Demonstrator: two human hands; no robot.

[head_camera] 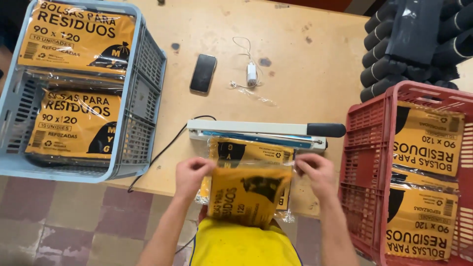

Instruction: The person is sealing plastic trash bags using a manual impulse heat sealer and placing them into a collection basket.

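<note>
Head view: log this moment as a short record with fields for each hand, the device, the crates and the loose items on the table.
left hand: grips the left edge of a yellow-and-black packet
right hand: grips the packet's right edge
heat sealer: white, black handle at right, beyond the packet; another packet lies under it
blue crate: left, holds yellow packets
red crate: right, holds yellow packets
phone: dark, flat on the wooden table
charger: white, with cable, right of the phone
black rolls: stacked behind the red crate
</note>
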